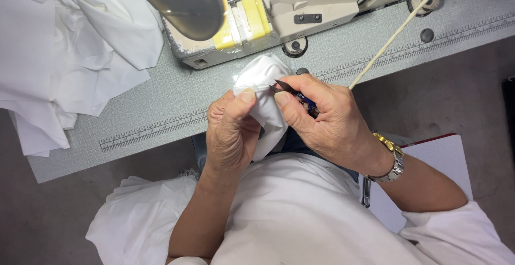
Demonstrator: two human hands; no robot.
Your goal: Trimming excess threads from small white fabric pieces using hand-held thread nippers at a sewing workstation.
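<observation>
Before the sewing machine [257, 18]: left hand [230, 136] pinching bunched white cloth [265, 90], right hand [327, 120] fingers clamped on thread snips [292, 94]; best kept taut, tips snipping close.

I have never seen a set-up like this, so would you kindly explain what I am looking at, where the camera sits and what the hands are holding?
The one picture comes from a camera worn on the person's head, looking down at their own two bare hands. In front of them is a grey worktable with ruler markings along its edge, and on it stands an industrial sewing machine, beige with a yellow part. A heap of white fabric lies on the table to the left. The left hand pinches a small white cloth piece. The right hand, with a wristwatch, holds small thread snips, whose dark tip meets the cloth. More white cloth rests in the lap.
</observation>
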